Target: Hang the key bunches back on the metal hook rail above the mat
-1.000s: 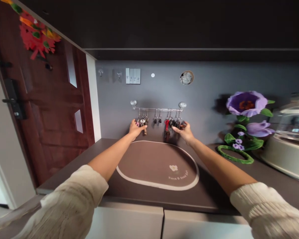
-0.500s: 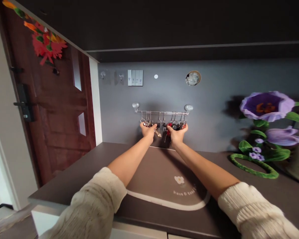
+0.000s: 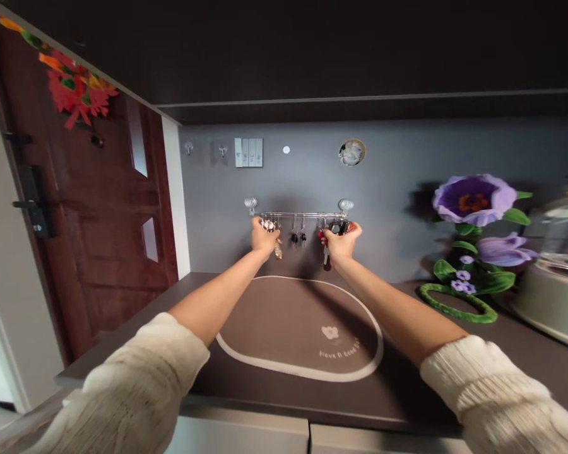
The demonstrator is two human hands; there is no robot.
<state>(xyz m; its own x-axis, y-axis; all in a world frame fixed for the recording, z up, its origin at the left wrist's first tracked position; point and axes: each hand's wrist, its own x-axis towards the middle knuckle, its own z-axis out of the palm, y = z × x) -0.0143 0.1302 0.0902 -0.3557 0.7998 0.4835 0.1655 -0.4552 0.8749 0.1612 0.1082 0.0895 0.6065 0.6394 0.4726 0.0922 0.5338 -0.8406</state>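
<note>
A clear hook rail (image 3: 300, 215) is fixed to the grey back panel by a round mount at each end, with keys hanging from its hooks. At its left end my left hand (image 3: 264, 239) is closed around a bunch of keys (image 3: 278, 250), one patterned piece poking out below the fingers. My right hand (image 3: 341, 242) grips another bunch of keys (image 3: 326, 253) at the right end, with red and black parts showing. Between the hands, two small dark keys (image 3: 298, 239) hang free. The fingers hide most of what each hand holds.
Below the rail lies an oval brown mat (image 3: 293, 328) with a pale border. Purple fabric flowers (image 3: 473, 202) and a clear-domed appliance (image 3: 561, 277) stand at right. Overhead is a dark shelf (image 3: 312, 57). Light switches (image 3: 248, 152) sit above left; a reddish door (image 3: 108, 221) is farther left.
My hands have moved apart along the rail, the left one toward its left end, exposing the two middle keys. The view has shifted, bringing the domed appliance more into sight.
</note>
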